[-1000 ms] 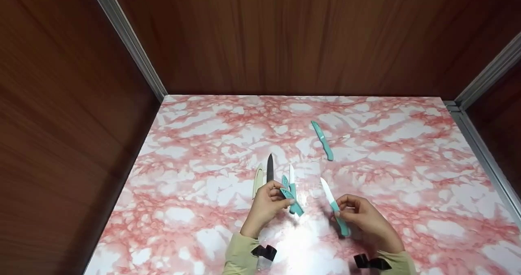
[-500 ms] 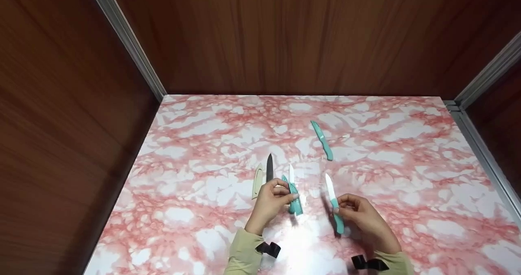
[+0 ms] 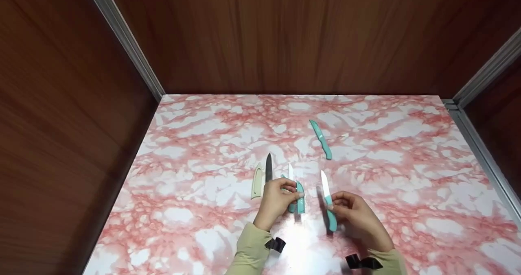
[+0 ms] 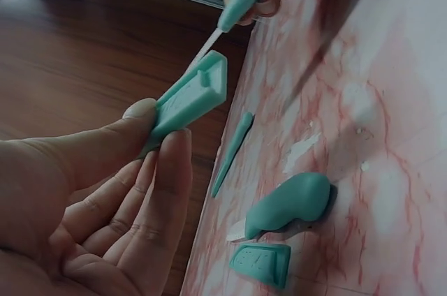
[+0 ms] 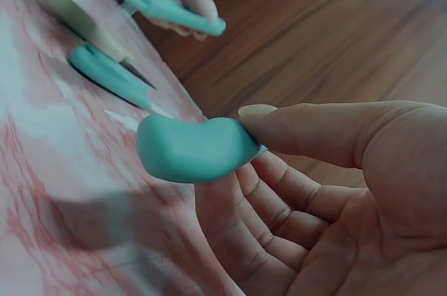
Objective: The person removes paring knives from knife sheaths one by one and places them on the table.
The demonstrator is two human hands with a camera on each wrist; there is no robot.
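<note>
My left hand (image 3: pixel 276 201) pinches a teal knife sheath (image 3: pixel 301 206) between thumb and fingers, raised over the table. In the left wrist view the hollow end of the sheath (image 4: pixel 199 86) faces the other hand. My right hand (image 3: pixel 360 216) pinches a small knife (image 3: pixel 331 221) by its teal handle, white blade pointing up and away. Knife and sheath are apart in the head view. Under my left hand lie a second teal-handled knife (image 4: pixel 290 202) with its white blade bare and another teal sheath (image 4: pixel 262 262), both partly hidden in the head view.
Left of these lie a cream sheath (image 3: pixel 257 182) and a dark-bladed knife (image 3: pixel 268 167), whose cream handle (image 5: pixel 80 20) shows in the right wrist view. Farther back rests a teal knife (image 3: pixel 321 140) in its sheath. Brown wood-look panels (image 3: pixel 285 39) wall the marbled table (image 3: pixel 195 153).
My left hand has moved slightly right and turned the sheath from slanted to nearly upright in view. My right hand has shifted a little left and away with the knife.
</note>
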